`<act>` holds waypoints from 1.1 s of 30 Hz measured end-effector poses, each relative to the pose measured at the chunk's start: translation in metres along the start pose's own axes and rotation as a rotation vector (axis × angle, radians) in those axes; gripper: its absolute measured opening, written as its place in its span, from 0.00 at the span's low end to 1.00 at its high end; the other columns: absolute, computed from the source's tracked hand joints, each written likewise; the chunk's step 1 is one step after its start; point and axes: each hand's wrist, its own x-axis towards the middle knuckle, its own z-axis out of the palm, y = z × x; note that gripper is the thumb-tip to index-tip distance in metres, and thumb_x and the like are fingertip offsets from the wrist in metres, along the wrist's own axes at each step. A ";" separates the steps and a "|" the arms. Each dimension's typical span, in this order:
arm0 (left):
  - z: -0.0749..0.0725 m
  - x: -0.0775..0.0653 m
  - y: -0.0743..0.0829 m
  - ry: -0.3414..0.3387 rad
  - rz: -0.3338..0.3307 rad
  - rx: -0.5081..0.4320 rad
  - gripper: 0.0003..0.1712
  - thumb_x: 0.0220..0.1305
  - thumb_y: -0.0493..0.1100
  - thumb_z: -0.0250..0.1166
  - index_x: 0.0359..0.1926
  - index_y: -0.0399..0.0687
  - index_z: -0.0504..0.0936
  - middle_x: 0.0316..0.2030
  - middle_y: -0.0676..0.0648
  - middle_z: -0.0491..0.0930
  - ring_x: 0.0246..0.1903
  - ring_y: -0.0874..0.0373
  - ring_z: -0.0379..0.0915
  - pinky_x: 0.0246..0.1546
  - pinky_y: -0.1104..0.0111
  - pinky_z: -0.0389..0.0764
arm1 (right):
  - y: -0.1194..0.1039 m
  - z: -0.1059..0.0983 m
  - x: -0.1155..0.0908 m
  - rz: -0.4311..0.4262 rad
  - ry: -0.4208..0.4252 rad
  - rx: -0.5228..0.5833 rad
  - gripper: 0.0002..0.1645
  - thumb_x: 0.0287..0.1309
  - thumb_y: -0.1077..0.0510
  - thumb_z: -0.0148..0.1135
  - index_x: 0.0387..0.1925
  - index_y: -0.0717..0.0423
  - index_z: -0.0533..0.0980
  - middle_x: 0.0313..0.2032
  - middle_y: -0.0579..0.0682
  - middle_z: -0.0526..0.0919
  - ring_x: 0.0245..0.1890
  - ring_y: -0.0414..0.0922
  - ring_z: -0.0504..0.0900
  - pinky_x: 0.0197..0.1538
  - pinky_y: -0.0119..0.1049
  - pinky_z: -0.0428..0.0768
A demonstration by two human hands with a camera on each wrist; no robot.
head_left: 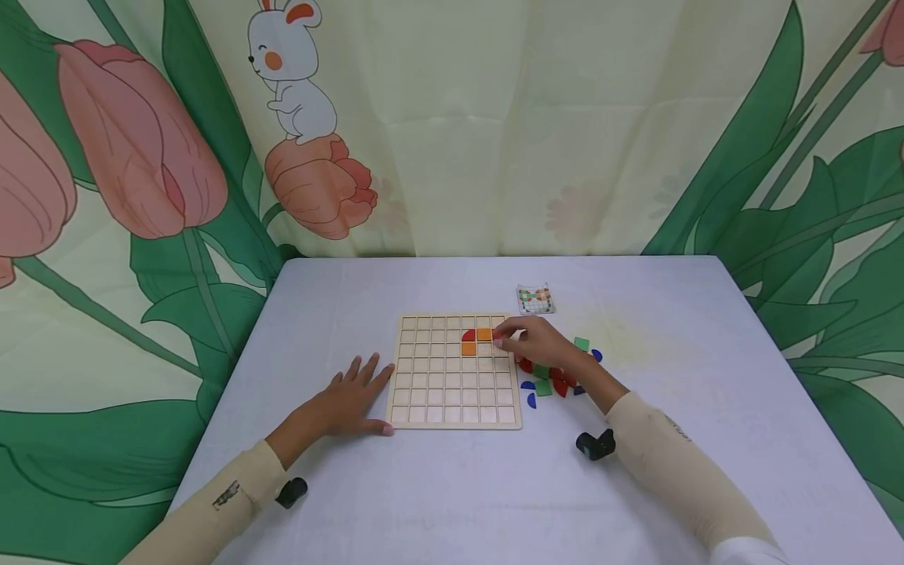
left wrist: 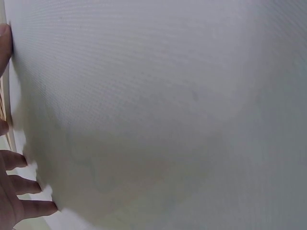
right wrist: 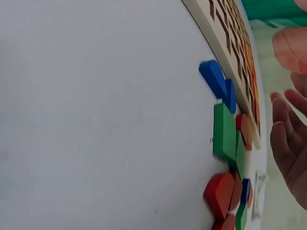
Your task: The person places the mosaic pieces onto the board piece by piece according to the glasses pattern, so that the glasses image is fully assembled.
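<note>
A wooden grid board (head_left: 452,384) lies on the table. My left hand (head_left: 351,398) is spread beside its left edge, with the fingertips and thumb at the rim. At the board's upper right, my right hand (head_left: 538,343) pinches a small red piece (head_left: 494,334) between thumb and fingertips, partly hidden by them. Just left of it an orange square (head_left: 483,334) sits in a cell. Another red rounded piece (head_left: 468,335) and a second orange square (head_left: 469,348) fill neighbouring cells. In the right wrist view the fingers (right wrist: 283,139) are bent; their tips show only partly.
Loose red, green and blue pieces lie right of the board, including a green block (right wrist: 224,129), a blue piece (right wrist: 212,76) and a red piece (right wrist: 219,194). A small pattern card (head_left: 536,299) lies behind the board. The white-covered table (head_left: 452,486) ends at a printed curtain.
</note>
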 end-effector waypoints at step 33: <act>0.004 0.002 -0.004 0.007 0.011 0.018 0.67 0.50 0.81 0.63 0.80 0.53 0.49 0.79 0.36 0.43 0.76 0.28 0.39 0.67 0.33 0.58 | 0.023 -0.005 -0.046 0.070 0.100 -0.271 0.14 0.54 0.48 0.76 0.40 0.51 0.89 0.39 0.46 0.84 0.40 0.43 0.78 0.42 0.35 0.75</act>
